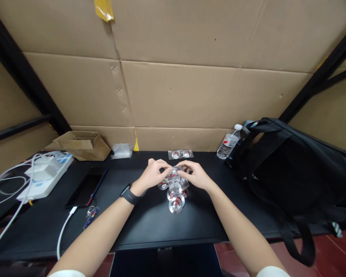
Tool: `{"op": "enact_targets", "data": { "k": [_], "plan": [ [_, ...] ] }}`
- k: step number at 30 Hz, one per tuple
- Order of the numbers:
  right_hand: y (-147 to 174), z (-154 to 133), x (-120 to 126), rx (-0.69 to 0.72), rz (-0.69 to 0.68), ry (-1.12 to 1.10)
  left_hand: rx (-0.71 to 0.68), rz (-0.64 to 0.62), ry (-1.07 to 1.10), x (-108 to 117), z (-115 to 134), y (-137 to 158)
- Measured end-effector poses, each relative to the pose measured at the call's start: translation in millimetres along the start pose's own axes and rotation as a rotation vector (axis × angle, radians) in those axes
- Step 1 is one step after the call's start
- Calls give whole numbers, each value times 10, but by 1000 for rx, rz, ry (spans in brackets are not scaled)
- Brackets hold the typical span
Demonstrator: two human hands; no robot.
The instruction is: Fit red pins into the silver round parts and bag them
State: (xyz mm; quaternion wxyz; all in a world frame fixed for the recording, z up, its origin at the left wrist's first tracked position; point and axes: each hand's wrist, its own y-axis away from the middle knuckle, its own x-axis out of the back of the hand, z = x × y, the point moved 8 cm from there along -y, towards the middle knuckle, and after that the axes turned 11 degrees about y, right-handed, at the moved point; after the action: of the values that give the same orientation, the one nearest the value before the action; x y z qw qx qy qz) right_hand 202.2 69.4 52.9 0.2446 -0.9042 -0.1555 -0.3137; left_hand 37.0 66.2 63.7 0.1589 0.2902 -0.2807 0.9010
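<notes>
Evidently pinched from both sides, between the curled thumb and fingers of the left hand (156,172) and of the right hand (195,175), with both grips drawn nearly closed: a small wrapped disc (173,174), above the middle of the black table (150,230). Cannot tell, at this size, whether caught by its rim or only by the clear film around it. Looks light enough for fingertips alone, probably stiff in the metal-like face yet limp and slippery in the wrapping, so best taken by the edge, thumb below and forefinger above, without pressing on the middle. Seems unlikely to break, though perhaps easily scratched. Shows a round, silvery, shiny face with a touch of red, partly lost in glare. Nearer the body, on the tabletop, in an overlapping heap: loose discs (176,204) of similar look, bright-rimmed, with red marks toward the centre, likely to slide over one another at a touch. Farther back, near the cardboard wall (175,107): flat clear packets (181,154) with round silvery pieces inside. Left of these, clear plastic sleeves (122,150); to the right, a water bottle (228,143).
</notes>
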Motion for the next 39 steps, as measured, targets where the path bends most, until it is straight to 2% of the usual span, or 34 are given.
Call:
{"op": "enact_targets", "data": {
  "k": [6, 13, 17, 23, 27, 33, 39],
  "plan": [
    [-6, 62, 22, -22, 18, 4, -2, -22, 44, -15, 17, -5],
    [-5, -54, 91, 50, 13, 49, 26, -36, 60, 20, -111, -23],
    [-10, -14, 122, -1, 28, 20, 21, -32, 40, 58, -110, -23],
    [-21, 111, 212, -78, 162, -183, 22, -54, 268, -5, -62, -18],
    [-22, 168, 244, -124, 247, -255, 82, -53, 369, -116, -175, -9],
    [-25, 144, 115, -96, 137, -314, 147, -25, 578, -205, -274, -28],
    [-13, 161, 20, -122, 56, -325, 163, 88, 650, -88, -266, -35]
  ]
}}
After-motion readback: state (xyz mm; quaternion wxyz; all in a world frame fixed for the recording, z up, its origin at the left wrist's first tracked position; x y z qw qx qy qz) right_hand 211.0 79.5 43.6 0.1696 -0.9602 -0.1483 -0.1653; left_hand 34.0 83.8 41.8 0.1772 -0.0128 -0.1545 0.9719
